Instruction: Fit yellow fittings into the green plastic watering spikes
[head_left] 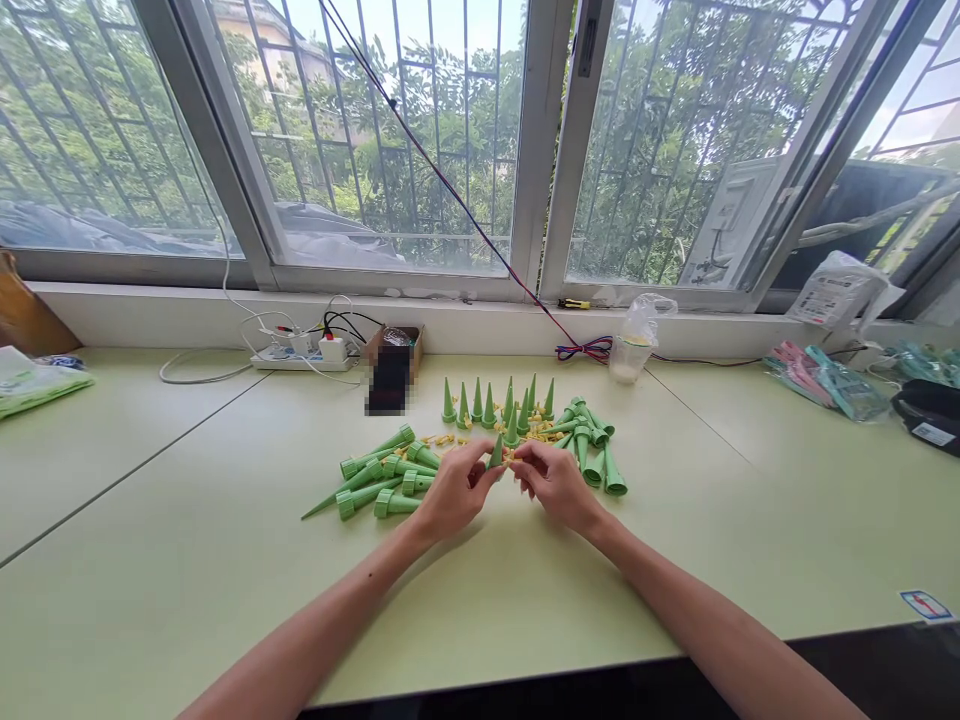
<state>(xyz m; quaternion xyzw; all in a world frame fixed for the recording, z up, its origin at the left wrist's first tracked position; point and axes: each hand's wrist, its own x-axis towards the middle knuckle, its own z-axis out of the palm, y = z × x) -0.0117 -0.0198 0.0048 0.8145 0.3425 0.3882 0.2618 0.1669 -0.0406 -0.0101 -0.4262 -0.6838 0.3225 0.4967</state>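
My left hand [459, 492] is closed on a green plastic watering spike [496, 452], its tip pointing up. Close beside it, my right hand [559, 485] pinches a small yellow plastic piece [511, 457] against or near the spike; whether the two touch I cannot tell. Behind my hands several green spikes [477, 400] stand upright on their wide ends. Longer green spikes with ridged caps [364, 497] lie in a pile left of my left hand. More green cones [615, 472] lie heaped to the right. Small yellow pieces [441, 440] are scattered among them.
A pale green table [187, 600] runs up to the windowsill. At the back are a power strip [300, 355] with cables, a small box [416, 345], a plastic cup [630, 355] with a bag, and coiled wire [589, 348]. Bagged pink and teal items [825, 380] lie right.
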